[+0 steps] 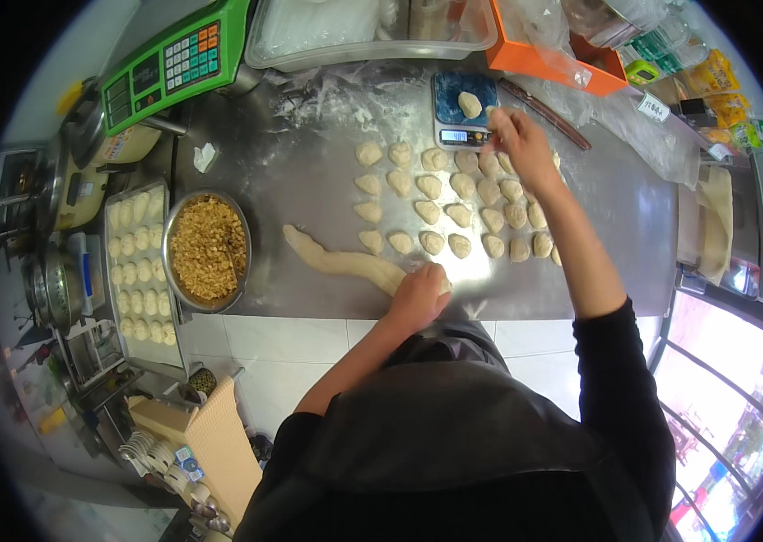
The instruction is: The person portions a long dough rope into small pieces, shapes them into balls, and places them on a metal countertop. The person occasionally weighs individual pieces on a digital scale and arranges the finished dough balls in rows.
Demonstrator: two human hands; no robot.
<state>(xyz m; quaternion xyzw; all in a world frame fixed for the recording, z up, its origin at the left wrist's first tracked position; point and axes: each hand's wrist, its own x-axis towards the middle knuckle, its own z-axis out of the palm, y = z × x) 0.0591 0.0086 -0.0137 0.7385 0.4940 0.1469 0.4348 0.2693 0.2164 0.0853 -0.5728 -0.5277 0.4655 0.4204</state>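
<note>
A long rope of dough [347, 263] lies along the near part of the steel table, its right end gripped in my left hand [420, 291]. My right hand [520, 142] is at the right edge of a small digital scale [446, 125], with a small bit of pale dough [492, 115] at its fingertips. One dough piece [469, 105] rests on the scale's blue pan. Rows of dough pieces [429, 213] cover the table between the scale and the rope; my right forearm hides some at the right.
To the left stand a steel bowl of chopped filling [209, 249] and a tray of shaped buns [143, 271]. A green scale [178, 68], a clear plastic bin [371, 53] and an orange box [557, 74] line the back. A brown stick-like tool [545, 114] lies right of the small scale.
</note>
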